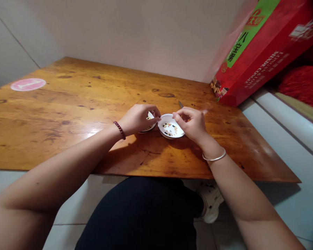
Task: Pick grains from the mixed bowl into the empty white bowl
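Two small white bowls stand side by side on the wooden table. The right bowl (171,126) holds several pale and black beans or grains, spread over its bottom. Grains also show in the left bowl (150,125), which is partly hidden. My left hand (141,119) is over the left bowl, thumb and index pinched near the right bowl's left rim, with a small dark bean at the fingertips. At the right bowl's right rim is my right hand (191,123), fingers curled and thumb against the index; what it holds, if anything, is too small to name.
The wooden table (94,104) meets a wall at the back. Behind my right hand lies a thin grey pointed object (181,103). A pink oval sticker (28,84) is at the far left. A large red box (261,52) stands at the back right, near red cloth (302,85).
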